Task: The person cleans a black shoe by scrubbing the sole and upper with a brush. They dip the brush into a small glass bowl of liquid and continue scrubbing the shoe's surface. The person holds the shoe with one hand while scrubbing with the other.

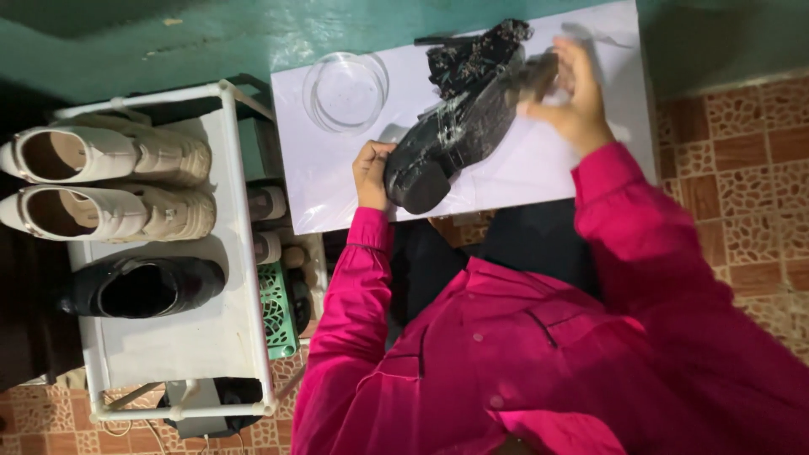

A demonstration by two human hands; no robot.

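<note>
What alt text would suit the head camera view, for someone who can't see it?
A person in a pink shirt holds a black heeled shoe over a white table, left hand at the heel, right hand near the toe. Beside it, a rack holds cream boots.

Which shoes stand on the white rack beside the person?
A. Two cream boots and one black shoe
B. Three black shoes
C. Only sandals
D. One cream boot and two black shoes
A: on the white rack stand two cream boots side by side, with one black shoe next to them.
</note>
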